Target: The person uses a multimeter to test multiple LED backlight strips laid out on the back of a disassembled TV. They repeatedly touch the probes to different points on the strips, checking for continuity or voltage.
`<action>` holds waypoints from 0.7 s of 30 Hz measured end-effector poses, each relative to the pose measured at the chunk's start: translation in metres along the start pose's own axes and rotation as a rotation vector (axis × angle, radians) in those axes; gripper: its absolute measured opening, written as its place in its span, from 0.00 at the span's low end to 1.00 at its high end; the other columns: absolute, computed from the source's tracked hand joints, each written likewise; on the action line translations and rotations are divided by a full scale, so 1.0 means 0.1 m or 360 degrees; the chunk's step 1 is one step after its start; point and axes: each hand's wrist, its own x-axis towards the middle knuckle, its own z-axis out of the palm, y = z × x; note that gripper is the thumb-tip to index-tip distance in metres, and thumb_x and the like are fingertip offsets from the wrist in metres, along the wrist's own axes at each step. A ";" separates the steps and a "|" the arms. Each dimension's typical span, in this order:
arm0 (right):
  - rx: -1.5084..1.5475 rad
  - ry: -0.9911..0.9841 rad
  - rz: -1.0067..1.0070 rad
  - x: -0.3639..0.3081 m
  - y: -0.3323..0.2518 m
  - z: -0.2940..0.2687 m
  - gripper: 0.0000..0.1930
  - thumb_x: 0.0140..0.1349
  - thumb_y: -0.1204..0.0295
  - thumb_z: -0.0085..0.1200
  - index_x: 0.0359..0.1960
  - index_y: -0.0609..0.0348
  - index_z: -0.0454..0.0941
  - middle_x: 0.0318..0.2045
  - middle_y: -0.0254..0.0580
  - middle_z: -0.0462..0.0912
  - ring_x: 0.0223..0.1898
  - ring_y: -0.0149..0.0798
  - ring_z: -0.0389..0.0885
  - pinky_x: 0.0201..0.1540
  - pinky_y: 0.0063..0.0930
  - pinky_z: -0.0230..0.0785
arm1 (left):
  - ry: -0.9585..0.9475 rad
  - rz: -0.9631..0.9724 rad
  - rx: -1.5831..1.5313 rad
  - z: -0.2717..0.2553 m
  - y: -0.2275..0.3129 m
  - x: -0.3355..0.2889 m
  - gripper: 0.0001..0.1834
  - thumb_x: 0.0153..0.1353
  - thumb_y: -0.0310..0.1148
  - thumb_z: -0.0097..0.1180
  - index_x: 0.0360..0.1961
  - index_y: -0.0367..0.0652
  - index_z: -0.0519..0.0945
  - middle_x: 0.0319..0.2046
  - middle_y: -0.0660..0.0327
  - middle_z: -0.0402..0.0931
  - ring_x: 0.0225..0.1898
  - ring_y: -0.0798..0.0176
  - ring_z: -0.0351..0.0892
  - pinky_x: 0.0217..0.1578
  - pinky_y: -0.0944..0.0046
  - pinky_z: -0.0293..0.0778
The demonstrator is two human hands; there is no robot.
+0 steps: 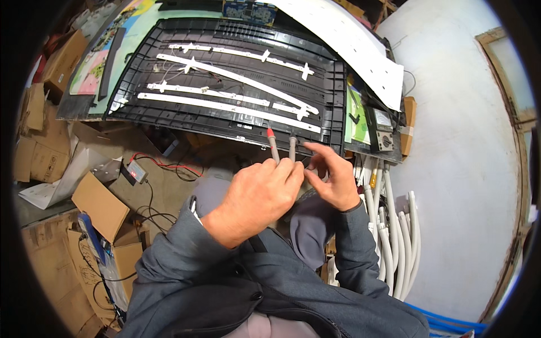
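My left hand (pixel 262 188) is closed around two slim pen-like test probes that stick up side by side past its knuckles. One probe (pixel 273 147) has a red end, and the other probe (pixel 292 149) is grey-brown. Just to the right, my right hand (pixel 333 176) has its thumb and forefinger apart, close to the left fingers; nothing shows between them. Beyond both hands lies a black TV back panel (pixel 225 138) with several white LED strips (pixel 225 106) on it, one set slantwise. Thin wires run among the strips at the left.
An analog multimeter (pixel 384 130) sits right of the panel, below a large white sheet (pixel 360 62). White tubes (pixel 406 242) stand at my right by the wall. Cardboard boxes (pixel 101 205) and a small box (pixel 137 170) with red and black leads lie at left.
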 end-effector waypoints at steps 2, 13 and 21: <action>-0.0198 0.0046 -0.0508 0.22 -0.09 0.06 0.28 0.57 0.82 0.69 0.62 0.54 0.84 0.34 0.41 0.83 0.30 0.43 0.84 0.34 0.33 0.79 | 0.0048 -0.0010 -0.0031 0.05 0.02 0.06 0.23 0.59 0.29 0.66 0.57 0.36 0.84 0.35 0.62 0.74 0.32 0.61 0.79 0.30 0.61 0.78; -0.0485 0.0453 -0.0458 0.44 0.36 0.01 0.07 0.59 0.75 0.70 0.36 0.57 0.83 0.26 0.42 0.82 0.24 0.48 0.82 0.29 0.38 0.74 | -0.0118 -0.0339 -0.0213 0.11 0.05 0.23 0.24 0.62 0.24 0.61 0.61 0.31 0.82 0.51 0.51 0.83 0.44 0.50 0.87 0.45 0.58 0.84; -0.0470 0.0715 -0.0377 0.24 0.56 0.09 0.11 0.63 0.78 0.66 0.46 0.60 0.88 0.29 0.45 0.82 0.26 0.47 0.84 0.31 0.39 0.77 | -0.0127 -0.0313 -0.0115 0.23 0.11 0.32 0.23 0.61 0.25 0.62 0.59 0.37 0.85 0.57 0.49 0.82 0.46 0.49 0.87 0.45 0.56 0.85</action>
